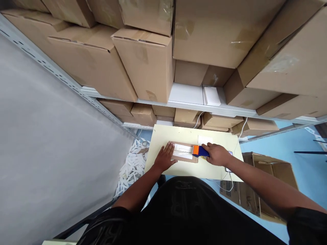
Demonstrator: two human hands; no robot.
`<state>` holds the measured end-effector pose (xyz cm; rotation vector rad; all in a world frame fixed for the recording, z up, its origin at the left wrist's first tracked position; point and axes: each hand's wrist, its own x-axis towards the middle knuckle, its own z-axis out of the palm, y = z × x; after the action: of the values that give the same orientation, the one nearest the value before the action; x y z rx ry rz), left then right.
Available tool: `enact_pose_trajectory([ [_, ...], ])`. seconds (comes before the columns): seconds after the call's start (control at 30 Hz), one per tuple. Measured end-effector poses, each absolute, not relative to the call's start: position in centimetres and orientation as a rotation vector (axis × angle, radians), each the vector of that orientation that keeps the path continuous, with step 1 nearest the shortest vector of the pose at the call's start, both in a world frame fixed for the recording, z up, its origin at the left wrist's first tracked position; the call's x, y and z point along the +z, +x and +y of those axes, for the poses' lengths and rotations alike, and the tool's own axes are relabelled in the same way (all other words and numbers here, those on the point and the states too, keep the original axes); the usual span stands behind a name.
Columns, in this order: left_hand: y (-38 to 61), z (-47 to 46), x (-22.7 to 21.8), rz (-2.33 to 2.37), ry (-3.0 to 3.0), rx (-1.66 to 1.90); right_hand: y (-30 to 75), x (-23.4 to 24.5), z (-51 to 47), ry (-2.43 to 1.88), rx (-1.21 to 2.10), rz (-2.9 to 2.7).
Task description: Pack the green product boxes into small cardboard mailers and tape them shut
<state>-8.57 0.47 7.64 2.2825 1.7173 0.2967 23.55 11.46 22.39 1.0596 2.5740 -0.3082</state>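
Note:
On the pale yellow table (163, 133) lies a small flat cardboard box (187, 160) with a white panel (185, 156) on top. A shiny clear strip of tape (183, 148) runs along the middle of that panel. My left hand (164, 158) lies flat across the box's left end, fingers stretched out. Wrapped round a blue-and-orange tape dispenser (201, 150), my right hand (216, 154) has its orange end against the right part of the box. The palm hides part of the handle. Under my right wrist is a phone (229, 163), partly covered.
Shelves (187, 93) full of large cardboard boxes (145, 64) rise behind the table. White strips (129, 172) are heaped on the floor at left, beside a grey wall (51, 136). An open carton (276, 173) stands at right. A white cable (241, 131) hangs over the table.

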Motion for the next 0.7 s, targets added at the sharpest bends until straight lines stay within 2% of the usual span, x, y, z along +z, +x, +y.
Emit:
enact_pose_trajectory([
  [0.17,-8.5,0.6,7.9,1.721,2.279,0.285,31.2,20.9,10.4,1.124,-0.283,2.557],
  [0.33,-8.4,0.9,7.8,1.730,2.300,0.229,34.4,19.0,9.9,1.142,-0.289,2.549],
  [0.57,-8.3,1.0,7.6,1.722,2.312,0.250,30.3,15.9,11.3,1.091,-0.286,2.454],
  [0.7,-8.3,1.1,7.4,1.718,2.290,0.270,27.2,15.5,12.0,1.118,-0.412,2.428],
])
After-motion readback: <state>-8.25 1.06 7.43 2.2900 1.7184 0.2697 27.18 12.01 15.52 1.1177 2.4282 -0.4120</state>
